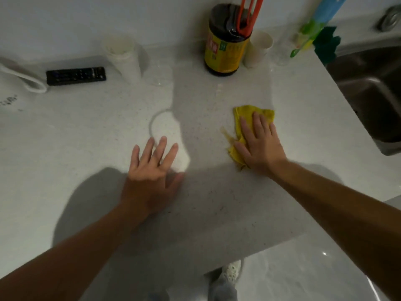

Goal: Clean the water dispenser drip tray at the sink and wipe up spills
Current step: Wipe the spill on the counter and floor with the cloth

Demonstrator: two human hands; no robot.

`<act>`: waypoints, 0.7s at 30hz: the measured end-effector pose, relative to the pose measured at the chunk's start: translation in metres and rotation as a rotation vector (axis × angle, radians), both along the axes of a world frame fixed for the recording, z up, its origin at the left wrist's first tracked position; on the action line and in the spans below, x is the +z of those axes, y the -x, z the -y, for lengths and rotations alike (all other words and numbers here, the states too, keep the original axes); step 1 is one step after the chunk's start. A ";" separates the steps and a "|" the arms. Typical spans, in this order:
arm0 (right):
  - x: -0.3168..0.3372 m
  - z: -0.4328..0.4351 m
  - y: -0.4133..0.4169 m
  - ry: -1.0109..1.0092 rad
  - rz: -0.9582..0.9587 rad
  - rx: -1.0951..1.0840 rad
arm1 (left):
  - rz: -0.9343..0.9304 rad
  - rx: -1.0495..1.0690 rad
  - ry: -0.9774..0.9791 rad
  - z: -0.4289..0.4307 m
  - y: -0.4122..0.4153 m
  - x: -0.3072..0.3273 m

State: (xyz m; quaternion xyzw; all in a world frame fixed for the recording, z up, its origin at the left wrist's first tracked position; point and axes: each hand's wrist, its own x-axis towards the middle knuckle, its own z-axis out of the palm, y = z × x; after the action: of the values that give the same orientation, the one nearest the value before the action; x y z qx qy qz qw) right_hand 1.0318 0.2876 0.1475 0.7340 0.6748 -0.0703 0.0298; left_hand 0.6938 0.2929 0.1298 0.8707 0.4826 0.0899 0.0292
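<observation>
- The sink (366, 88) is cut off by the frame's edge at 3 o'clock; only part of its dark steel basin shows, and no drip tray can be made out in it or on the counter (86, 131).
- A metal fitting (390, 17) at 2 o'clock is blurred and cropped, so what it is cannot be told.
- The white object (19, 77) at 9 o'clock is cut off by the frame, with only a curved handle-like loop visible.
- A clear glass (158, 74) near 12 o'clock is nearly invisible against the pale counter; a second clear vessel (282, 53) by the paper cups (258, 48) is as hard to read.
- The right hand (258, 146) lies flat with fingers spread, pressing a yellow cloth (245, 118) onto the counter at 2 o'clock from the left hand; the palm covers much of the cloth.
- A faint yellowish smear (225, 132) lies just beside the cloth at its 9 o'clock edge.
- The left hand (152, 170) is wide, fingers splayed, holding nothing, above or on the counter; contact cannot be told.
- A dark bottle with a yellow label (225, 48) stands at 12 o'clock, orange-red tongs (247, 16) in front of its top, hiding its cap.
- A black remote (76, 75) lies at 10 o'clock, beside a stack of white cups (123, 55).
- A green cloth (326, 43) and a blue-green package (319, 25) sit at the sink's edge.
- Below the counter's edge at 6 o'clock, a shoe (232, 271) shows on the floor.
</observation>
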 end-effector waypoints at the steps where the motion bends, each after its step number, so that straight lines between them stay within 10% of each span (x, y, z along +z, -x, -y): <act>1: 0.001 -0.004 -0.006 0.022 0.011 0.086 | -0.001 0.000 -0.002 0.000 0.000 0.001; 12: -0.004 0.136 0.062 0.001 -0.039 -0.061 | -0.003 -0.021 -0.027 0.001 0.001 0.000; 17: 0.000 0.046 0.050 -0.007 -0.061 -0.230 | 0.037 -0.016 -0.036 0.002 0.000 0.005; 21: -0.005 -0.032 0.023 0.005 -0.035 0.043 | 0.040 0.004 -0.011 0.001 -0.004 0.012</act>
State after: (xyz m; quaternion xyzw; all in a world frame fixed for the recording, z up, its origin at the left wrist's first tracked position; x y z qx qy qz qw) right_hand 1.0084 0.3200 0.1429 0.7180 0.6906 -0.0840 0.0211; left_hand 0.6983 0.2924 0.1420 0.8678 0.4833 0.1101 0.0341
